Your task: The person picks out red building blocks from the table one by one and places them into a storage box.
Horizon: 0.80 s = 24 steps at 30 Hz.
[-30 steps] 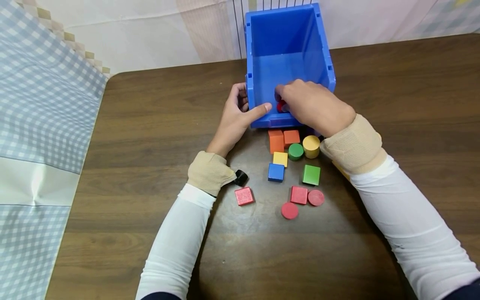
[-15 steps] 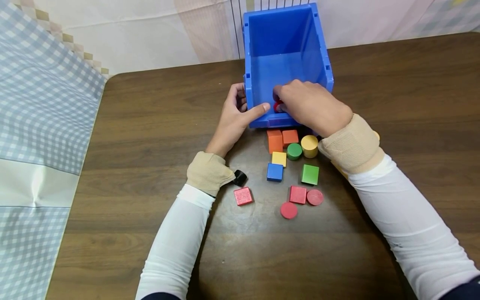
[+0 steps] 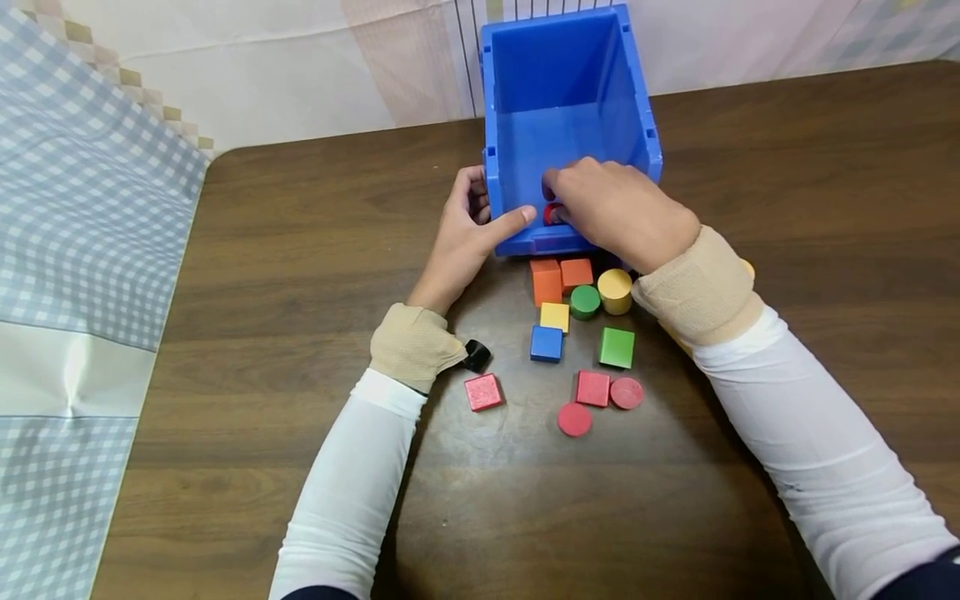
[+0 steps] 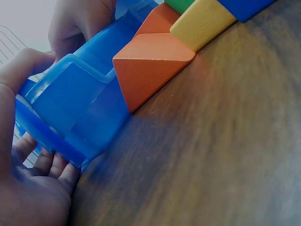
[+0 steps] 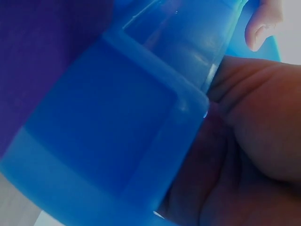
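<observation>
A blue plastic bin (image 3: 547,242) stands at the back of the table. My left hand (image 3: 463,237) grips its front left corner, the thumb over the rim and the fingers against the outer side wall. In the left wrist view those fingertips lie along the bin's lower edge. My right hand (image 3: 626,204) reaches over the front rim into the bin and pinches a red block (image 3: 551,214) close to the bin's floor, most of the block hidden by the fingers. Right before the bin's front lie orange blocks (image 3: 547,282), one of them a wedge in the left wrist view.
Yellow (image 3: 615,291) and green cylinders (image 3: 585,302), a blue block (image 3: 547,343), a green block (image 3: 617,348), and red cubes and discs (image 3: 574,419) lie before the bin. A black piece (image 3: 477,356) sits by the left wrist. A purple thing (image 5: 51,61) fills the right wrist view's left side.
The view has shifted slightly, so everything sits a little further left. My right hand's hold on the red block and my left hand's grip on the bin look the same.
</observation>
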Motion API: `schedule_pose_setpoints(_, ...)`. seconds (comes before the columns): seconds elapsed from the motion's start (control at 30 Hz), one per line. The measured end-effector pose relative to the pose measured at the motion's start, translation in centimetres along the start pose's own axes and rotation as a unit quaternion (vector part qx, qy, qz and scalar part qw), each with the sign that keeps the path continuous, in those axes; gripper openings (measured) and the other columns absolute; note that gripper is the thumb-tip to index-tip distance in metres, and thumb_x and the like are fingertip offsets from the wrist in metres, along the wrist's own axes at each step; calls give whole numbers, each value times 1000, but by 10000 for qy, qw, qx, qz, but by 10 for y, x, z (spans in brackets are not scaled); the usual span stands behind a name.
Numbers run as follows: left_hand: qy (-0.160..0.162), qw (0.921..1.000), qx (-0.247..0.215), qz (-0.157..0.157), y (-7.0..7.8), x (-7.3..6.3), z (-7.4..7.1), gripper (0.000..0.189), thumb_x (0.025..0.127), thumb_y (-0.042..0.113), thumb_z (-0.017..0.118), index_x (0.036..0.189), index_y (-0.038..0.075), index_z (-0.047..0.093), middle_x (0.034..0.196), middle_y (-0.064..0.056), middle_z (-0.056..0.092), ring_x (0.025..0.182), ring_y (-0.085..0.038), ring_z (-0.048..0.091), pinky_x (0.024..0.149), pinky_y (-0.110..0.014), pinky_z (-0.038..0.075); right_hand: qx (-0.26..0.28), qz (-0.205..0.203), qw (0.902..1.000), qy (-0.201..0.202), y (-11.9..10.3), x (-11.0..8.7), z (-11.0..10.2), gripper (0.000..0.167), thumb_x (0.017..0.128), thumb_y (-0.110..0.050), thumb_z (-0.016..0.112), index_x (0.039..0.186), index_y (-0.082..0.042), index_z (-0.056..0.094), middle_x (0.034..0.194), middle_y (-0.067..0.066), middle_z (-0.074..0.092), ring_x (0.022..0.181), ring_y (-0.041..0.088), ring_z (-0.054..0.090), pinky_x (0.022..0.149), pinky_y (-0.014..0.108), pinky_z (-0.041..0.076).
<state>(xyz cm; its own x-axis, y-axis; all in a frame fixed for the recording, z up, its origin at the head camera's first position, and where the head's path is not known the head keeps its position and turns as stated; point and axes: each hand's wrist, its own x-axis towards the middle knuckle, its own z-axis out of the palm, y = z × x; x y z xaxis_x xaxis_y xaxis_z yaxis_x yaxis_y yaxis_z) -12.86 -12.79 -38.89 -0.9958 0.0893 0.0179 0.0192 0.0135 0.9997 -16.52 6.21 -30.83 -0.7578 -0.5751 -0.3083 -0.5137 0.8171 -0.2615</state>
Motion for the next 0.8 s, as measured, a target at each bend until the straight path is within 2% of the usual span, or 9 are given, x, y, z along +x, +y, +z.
schedule_pose_setpoints(0.3,8,10000,57,-40,0,-3,-5,70,92,23,80,147,3,42,139,-16,55,125,-26,60,107,-33,53,-31,-34,10000,0,-5,1,2,30,111,-19,53,132,1,61,118,26,67,104,43,67,92,60,58)
schedule_pose_setpoints(0.57,19,10000,46,-57,0,-5,-6,70,92,24,79,147,3,41,139,-16,54,125,-26,60,107,-34,53,-18,-263,9996,101,-5,-2,1,25,110,-16,54,127,1,63,112,23,66,102,39,64,91,55,58)
schedule_pose_setpoints(0.8,9,10000,27,-58,-1,-5,-4,69,92,23,79,146,4,42,137,-15,55,122,-25,61,105,-34,54,35,-488,9988,71,-6,-7,-2,26,111,-17,53,128,0,62,115,24,66,104,38,64,91,54,58)
